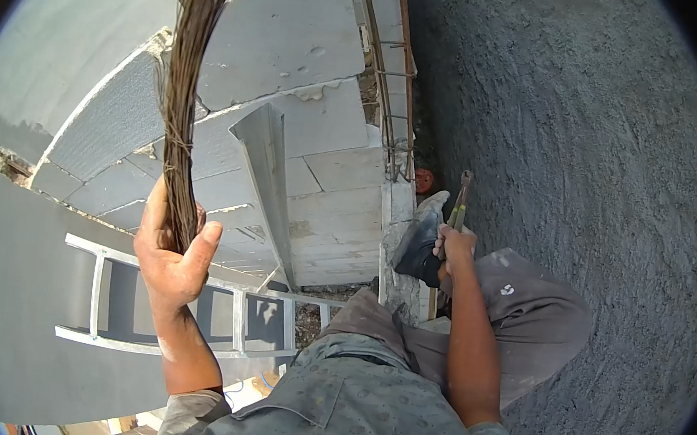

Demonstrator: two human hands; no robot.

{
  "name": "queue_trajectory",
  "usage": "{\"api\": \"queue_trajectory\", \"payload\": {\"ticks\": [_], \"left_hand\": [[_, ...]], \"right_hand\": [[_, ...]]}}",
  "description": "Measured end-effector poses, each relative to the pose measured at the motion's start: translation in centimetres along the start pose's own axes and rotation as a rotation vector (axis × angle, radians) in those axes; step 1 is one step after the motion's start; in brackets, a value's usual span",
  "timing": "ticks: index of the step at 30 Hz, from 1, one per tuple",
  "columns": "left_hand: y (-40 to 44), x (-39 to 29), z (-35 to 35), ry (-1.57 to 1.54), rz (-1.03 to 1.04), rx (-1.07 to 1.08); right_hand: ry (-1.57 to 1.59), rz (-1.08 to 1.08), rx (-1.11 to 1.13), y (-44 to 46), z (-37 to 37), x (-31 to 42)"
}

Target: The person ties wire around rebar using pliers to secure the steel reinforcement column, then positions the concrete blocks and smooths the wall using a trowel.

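A long bundle of thin brown tie wire [183,92] rises from my left hand [172,259], whose fingers are wrapped round its lower end. The bundle's top runs out of view. My right hand [456,246] is closed round the handles of a pair of pincers [463,197], their head pointing away from me, above my dark shoe [420,245]. Beyond the shoe, brown steel rebar [386,108] with cross ties runs along the edge of the block wall. The pincers are apart from the rebar.
Large pale blocks form a wall [290,40] at the left, with a metal channel [266,189] lying against it. An aluminium ladder [239,320] is below. A rough grey wall [606,158] fills the right side. My foot rests on a narrow concrete ledge [399,210].
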State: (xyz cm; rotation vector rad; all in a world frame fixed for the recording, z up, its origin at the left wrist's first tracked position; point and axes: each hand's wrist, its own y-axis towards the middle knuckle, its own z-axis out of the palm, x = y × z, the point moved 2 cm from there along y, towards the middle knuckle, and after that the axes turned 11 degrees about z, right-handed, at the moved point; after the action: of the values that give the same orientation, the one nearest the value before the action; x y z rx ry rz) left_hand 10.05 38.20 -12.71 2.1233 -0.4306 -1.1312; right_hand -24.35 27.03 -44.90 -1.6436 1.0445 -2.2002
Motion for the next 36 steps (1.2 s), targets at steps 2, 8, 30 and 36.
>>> {"api": "queue_trajectory", "payload": {"ticks": [2, 8, 30, 36], "left_hand": [[-2.7, 0.8, 4.3, 0.044, -0.167, 0.32], [-11.5, 11.2, 16.1, 0.033, -0.307, 0.726], [-15.3, 16.8, 21.0, -0.184, -0.393, 0.586], [-17.0, 14.3, 22.4, -0.316, -0.53, 0.617]], "right_hand": [[0.007, 0.0, -0.013, -0.3, 0.2, 0.4], [0.131, 0.007, -0.08, 0.1, 0.2, -0.4], [0.3, -0.249, 0.053, -1.2, 1.9, 1.1], [0.31, -0.281, 0.171, -2.2, 3.3, 0.4]]}}
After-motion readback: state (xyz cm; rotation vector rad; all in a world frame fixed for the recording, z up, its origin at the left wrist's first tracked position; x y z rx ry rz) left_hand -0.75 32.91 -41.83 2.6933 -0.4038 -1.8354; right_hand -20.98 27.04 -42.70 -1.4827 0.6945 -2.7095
